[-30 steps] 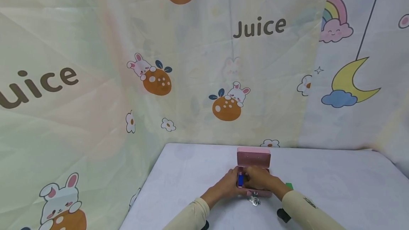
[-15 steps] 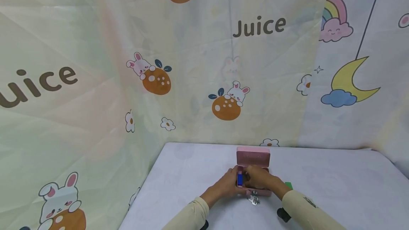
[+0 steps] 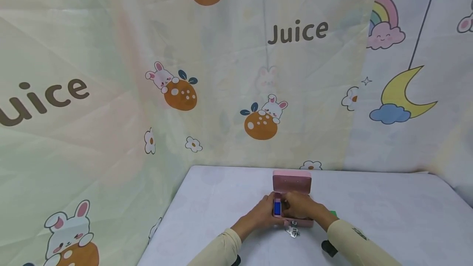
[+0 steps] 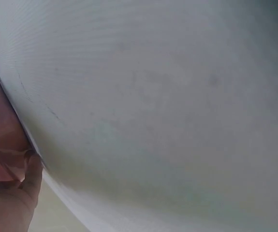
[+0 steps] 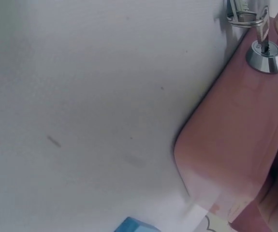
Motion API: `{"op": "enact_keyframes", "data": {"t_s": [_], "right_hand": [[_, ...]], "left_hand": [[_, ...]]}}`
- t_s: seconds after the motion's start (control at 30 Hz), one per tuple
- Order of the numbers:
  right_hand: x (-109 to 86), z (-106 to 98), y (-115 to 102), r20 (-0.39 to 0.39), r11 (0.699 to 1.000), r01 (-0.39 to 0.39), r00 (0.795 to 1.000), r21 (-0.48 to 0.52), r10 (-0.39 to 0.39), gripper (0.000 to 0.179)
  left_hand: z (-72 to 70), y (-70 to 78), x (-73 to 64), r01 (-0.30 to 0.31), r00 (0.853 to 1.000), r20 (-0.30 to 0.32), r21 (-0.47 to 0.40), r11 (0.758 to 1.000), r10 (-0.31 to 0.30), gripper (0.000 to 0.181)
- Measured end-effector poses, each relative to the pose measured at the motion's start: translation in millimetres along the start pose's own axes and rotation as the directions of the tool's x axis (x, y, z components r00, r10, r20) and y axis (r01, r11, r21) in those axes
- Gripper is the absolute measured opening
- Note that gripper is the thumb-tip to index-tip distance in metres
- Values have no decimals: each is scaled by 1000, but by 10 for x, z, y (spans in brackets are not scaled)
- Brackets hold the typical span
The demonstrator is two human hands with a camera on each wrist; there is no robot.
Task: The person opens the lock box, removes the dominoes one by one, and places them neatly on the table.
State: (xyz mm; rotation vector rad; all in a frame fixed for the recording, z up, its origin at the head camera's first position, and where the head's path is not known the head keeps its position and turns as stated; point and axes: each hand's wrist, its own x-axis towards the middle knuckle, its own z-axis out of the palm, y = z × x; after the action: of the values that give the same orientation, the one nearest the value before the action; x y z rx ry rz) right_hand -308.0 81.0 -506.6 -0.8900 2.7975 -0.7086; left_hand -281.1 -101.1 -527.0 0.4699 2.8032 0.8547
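A pink lockable metal box (image 3: 304,223) stands on the table with its lid (image 3: 292,183) raised at the back. My left hand (image 3: 263,212) grips the box's left side, its thumb at the front wall. My right hand (image 3: 297,205) reaches down into the box from the right; its fingertips are hidden, so whatever they touch does not show. A blue block-like piece (image 3: 277,208) is at the left inside the box, between my hands. In the right wrist view a key (image 5: 263,30) sits in the front lock (image 5: 265,59), with a key ring (image 5: 242,19) hanging from it.
A green piece (image 3: 333,213) lies right of the box, partly hidden by my right forearm. At the lower edge of the right wrist view is a blue-looking block (image 5: 135,225). White cloth covers the table (image 3: 229,188), and printed curtains (image 3: 221,52) hang behind it.
Both hands stay in nearly the same place at the box. The head view has shifted slightly, and less of the green piece shows beside my right forearm.
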Motion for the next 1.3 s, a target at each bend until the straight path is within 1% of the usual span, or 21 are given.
{"op": "enact_keyframes", "data": {"t_s": [0.2,0.43,0.53,0.7,0.8,0.93,1.13,1.3], "right_hand": [[4,5,20,-2,999,5,1000,-33,-5,39],[-9,-21,-17,7,999,-36,999,-32,37,35],[-11,-43,-56,14,998,-38,999,-39,39,32],[-36,-116,-128,23,998,-52,998,-35,53,33],[-61,-160,-153,11,997,-60,998,-39,60,35],[-71,-183,-159,1,997,-60,998,-55,61,36],[-90,-218,-162,9,997,-56,998,-55,57,33],[-103,-259,-170,6,995,-45,999,-90,45,34]], "left_hand": [[4,-5,0,6,1000,3,-17,1000,-6,99],[-3,-12,-1,-5,1000,0,-5,1000,5,100],[-10,-14,-4,-3,1000,2,1,1000,3,100],[-6,-11,0,-2,1000,8,5,1000,2,100],[4,-6,6,-2,1000,7,3,1000,2,100],[11,-7,7,-4,1000,2,5,1000,4,100],[7,-2,-4,-12,1000,1,4,1000,12,100],[3,-1,-10,-18,1000,2,-4,1000,18,101]]}}
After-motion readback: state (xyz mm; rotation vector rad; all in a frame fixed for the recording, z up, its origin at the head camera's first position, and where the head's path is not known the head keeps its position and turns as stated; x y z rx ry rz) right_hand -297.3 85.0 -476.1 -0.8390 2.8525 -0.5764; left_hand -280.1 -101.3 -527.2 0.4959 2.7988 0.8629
